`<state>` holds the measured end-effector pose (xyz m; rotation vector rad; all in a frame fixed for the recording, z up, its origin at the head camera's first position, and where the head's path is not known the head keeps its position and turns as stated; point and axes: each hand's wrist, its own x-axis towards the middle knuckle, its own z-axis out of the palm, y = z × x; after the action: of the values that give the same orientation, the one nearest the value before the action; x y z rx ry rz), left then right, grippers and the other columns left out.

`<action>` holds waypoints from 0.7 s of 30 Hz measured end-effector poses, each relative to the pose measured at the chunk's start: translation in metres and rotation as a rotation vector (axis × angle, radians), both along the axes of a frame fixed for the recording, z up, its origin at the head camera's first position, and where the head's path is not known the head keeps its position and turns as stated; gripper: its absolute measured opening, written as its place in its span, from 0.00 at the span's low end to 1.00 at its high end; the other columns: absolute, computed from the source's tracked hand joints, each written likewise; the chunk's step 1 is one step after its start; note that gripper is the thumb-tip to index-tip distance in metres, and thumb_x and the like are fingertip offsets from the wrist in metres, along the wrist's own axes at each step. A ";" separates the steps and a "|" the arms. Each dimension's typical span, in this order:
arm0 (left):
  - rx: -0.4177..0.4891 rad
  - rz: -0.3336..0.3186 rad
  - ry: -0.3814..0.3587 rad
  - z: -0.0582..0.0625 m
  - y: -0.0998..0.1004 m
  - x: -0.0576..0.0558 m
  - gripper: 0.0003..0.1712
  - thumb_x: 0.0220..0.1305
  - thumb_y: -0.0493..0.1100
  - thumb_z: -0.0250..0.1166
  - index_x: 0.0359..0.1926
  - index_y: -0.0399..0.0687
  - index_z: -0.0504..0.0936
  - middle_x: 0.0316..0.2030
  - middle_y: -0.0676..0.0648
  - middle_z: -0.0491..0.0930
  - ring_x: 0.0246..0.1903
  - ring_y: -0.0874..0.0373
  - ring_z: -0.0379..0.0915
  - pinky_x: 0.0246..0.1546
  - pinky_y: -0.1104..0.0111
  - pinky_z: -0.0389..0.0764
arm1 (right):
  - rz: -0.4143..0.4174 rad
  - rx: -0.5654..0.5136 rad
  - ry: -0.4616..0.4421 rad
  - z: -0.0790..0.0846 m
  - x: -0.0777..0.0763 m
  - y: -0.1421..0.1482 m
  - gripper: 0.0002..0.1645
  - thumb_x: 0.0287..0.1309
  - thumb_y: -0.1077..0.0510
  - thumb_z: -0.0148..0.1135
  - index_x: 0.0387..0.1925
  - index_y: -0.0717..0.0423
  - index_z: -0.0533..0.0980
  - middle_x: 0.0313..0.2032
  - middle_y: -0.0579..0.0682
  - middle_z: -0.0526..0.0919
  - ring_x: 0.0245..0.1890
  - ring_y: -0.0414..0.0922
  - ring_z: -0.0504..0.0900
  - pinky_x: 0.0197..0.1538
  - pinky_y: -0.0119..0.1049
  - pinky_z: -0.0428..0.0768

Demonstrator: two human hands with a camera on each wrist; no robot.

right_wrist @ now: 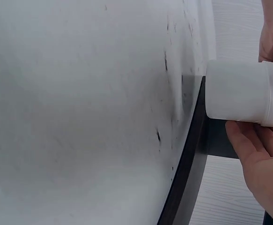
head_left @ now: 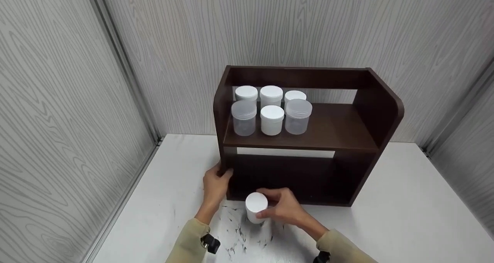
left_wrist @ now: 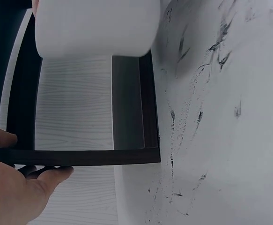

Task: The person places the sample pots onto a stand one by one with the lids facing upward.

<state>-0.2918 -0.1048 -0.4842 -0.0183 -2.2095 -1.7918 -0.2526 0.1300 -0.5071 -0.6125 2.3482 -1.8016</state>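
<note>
A white lidded jar [head_left: 256,207] is pinched between the thumb and fingers of my right hand [head_left: 286,208], in front of the lower shelf opening. The right wrist view shows the same jar [right_wrist: 239,91] with the fingers around its lid end. My left hand [head_left: 215,184] grips the left side panel of the dark brown shelf [head_left: 301,141]; in the left wrist view, thumb and fingers lie on either side of that panel's edge [left_wrist: 94,158]. On the upper board stand several jars, some white [head_left: 271,121] and some translucent [head_left: 244,119], grouped toward the left.
The shelf stands on a white table [head_left: 154,201] with dark scuff marks [head_left: 239,232] near its front. Wood-grain panels [head_left: 181,43] rise behind and at both sides. The right part of the upper board [head_left: 335,124] is bare.
</note>
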 end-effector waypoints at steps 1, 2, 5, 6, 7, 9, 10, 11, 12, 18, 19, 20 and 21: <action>0.002 0.000 0.001 0.000 0.000 0.000 0.30 0.72 0.38 0.65 0.70 0.28 0.73 0.61 0.31 0.80 0.62 0.40 0.77 0.62 0.50 0.77 | 0.005 0.003 0.005 0.002 0.001 0.002 0.43 0.42 0.65 0.87 0.63 0.69 0.79 0.57 0.61 0.86 0.52 0.52 0.87 0.51 0.38 0.85; 0.003 -0.001 0.002 0.000 0.000 0.000 0.30 0.72 0.38 0.65 0.70 0.27 0.73 0.61 0.31 0.80 0.62 0.40 0.77 0.62 0.49 0.77 | 0.011 0.006 0.012 0.004 0.002 0.003 0.43 0.42 0.65 0.87 0.63 0.69 0.79 0.57 0.61 0.86 0.52 0.53 0.87 0.52 0.38 0.85; 0.007 -0.009 -0.001 0.000 -0.001 0.000 0.30 0.72 0.38 0.64 0.70 0.27 0.73 0.61 0.31 0.80 0.62 0.39 0.77 0.63 0.49 0.77 | 0.032 0.005 0.025 0.009 0.006 0.009 0.43 0.43 0.64 0.87 0.63 0.68 0.79 0.58 0.61 0.85 0.54 0.53 0.87 0.53 0.39 0.85; 0.007 -0.015 -0.005 0.000 -0.001 0.000 0.30 0.73 0.38 0.64 0.71 0.27 0.72 0.61 0.31 0.80 0.62 0.40 0.77 0.63 0.49 0.76 | 0.040 0.001 0.028 0.011 0.007 0.011 0.43 0.44 0.64 0.86 0.64 0.69 0.79 0.58 0.61 0.85 0.54 0.54 0.87 0.54 0.39 0.85; 0.006 -0.021 -0.007 0.000 -0.001 -0.001 0.30 0.73 0.39 0.64 0.71 0.27 0.72 0.62 0.31 0.80 0.62 0.40 0.76 0.63 0.50 0.76 | 0.049 -0.001 0.033 0.013 0.008 0.012 0.43 0.44 0.64 0.86 0.63 0.69 0.79 0.58 0.61 0.85 0.54 0.54 0.87 0.54 0.40 0.85; 0.005 -0.032 -0.009 0.000 -0.001 -0.001 0.31 0.74 0.39 0.63 0.72 0.27 0.70 0.63 0.31 0.79 0.63 0.40 0.76 0.64 0.50 0.75 | 0.062 -0.009 0.036 0.016 0.009 0.016 0.43 0.44 0.63 0.86 0.63 0.69 0.79 0.58 0.61 0.85 0.55 0.54 0.86 0.55 0.41 0.85; 0.003 -0.036 -0.010 0.000 -0.002 -0.001 0.32 0.74 0.40 0.63 0.72 0.27 0.70 0.63 0.31 0.78 0.64 0.40 0.75 0.64 0.50 0.75 | 0.067 -0.010 0.037 0.018 0.010 0.017 0.43 0.45 0.63 0.86 0.63 0.68 0.79 0.58 0.62 0.85 0.55 0.54 0.86 0.56 0.41 0.84; 0.004 -0.042 -0.014 0.000 -0.002 -0.001 0.32 0.74 0.40 0.63 0.73 0.28 0.69 0.64 0.31 0.78 0.64 0.41 0.75 0.65 0.51 0.74 | 0.073 -0.016 0.039 0.020 0.011 0.019 0.43 0.45 0.63 0.86 0.63 0.69 0.79 0.58 0.62 0.85 0.56 0.55 0.86 0.57 0.41 0.84; 0.006 -0.044 -0.013 0.000 -0.002 -0.001 0.32 0.74 0.40 0.63 0.73 0.28 0.69 0.64 0.31 0.78 0.64 0.41 0.75 0.65 0.51 0.74 | 0.075 -0.019 0.038 0.021 0.011 0.021 0.43 0.45 0.63 0.86 0.63 0.69 0.79 0.58 0.62 0.85 0.56 0.55 0.86 0.57 0.41 0.84; 0.003 -0.046 -0.002 0.001 -0.003 0.000 0.32 0.74 0.40 0.63 0.72 0.29 0.71 0.63 0.31 0.79 0.62 0.41 0.76 0.63 0.51 0.76 | 0.075 -0.027 0.035 0.033 0.016 0.028 0.43 0.43 0.64 0.87 0.63 0.67 0.80 0.59 0.60 0.85 0.58 0.54 0.85 0.59 0.39 0.82; -0.001 -0.046 -0.001 0.001 -0.003 0.000 0.31 0.74 0.40 0.63 0.72 0.29 0.71 0.63 0.31 0.79 0.62 0.41 0.77 0.62 0.51 0.77 | 0.075 -0.026 0.037 0.035 0.017 0.029 0.43 0.43 0.64 0.87 0.63 0.67 0.80 0.59 0.60 0.85 0.58 0.54 0.85 0.59 0.39 0.82; -0.004 -0.045 -0.001 0.001 -0.003 0.000 0.31 0.74 0.40 0.63 0.72 0.29 0.71 0.62 0.31 0.79 0.61 0.41 0.77 0.62 0.51 0.77 | 0.075 -0.022 0.040 0.037 0.019 0.030 0.43 0.43 0.64 0.87 0.63 0.66 0.80 0.59 0.60 0.85 0.58 0.53 0.85 0.59 0.39 0.82; -0.007 -0.043 -0.001 0.000 -0.003 0.000 0.31 0.74 0.40 0.63 0.72 0.29 0.71 0.62 0.31 0.79 0.61 0.41 0.77 0.61 0.51 0.78 | 0.075 -0.019 0.043 0.039 0.020 0.032 0.43 0.43 0.63 0.87 0.63 0.66 0.80 0.58 0.60 0.85 0.58 0.53 0.85 0.59 0.39 0.82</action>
<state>-0.2913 -0.1075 -0.4838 -0.0678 -2.2327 -1.8065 -0.2329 0.1615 -0.4685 -0.7392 2.3050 -1.7981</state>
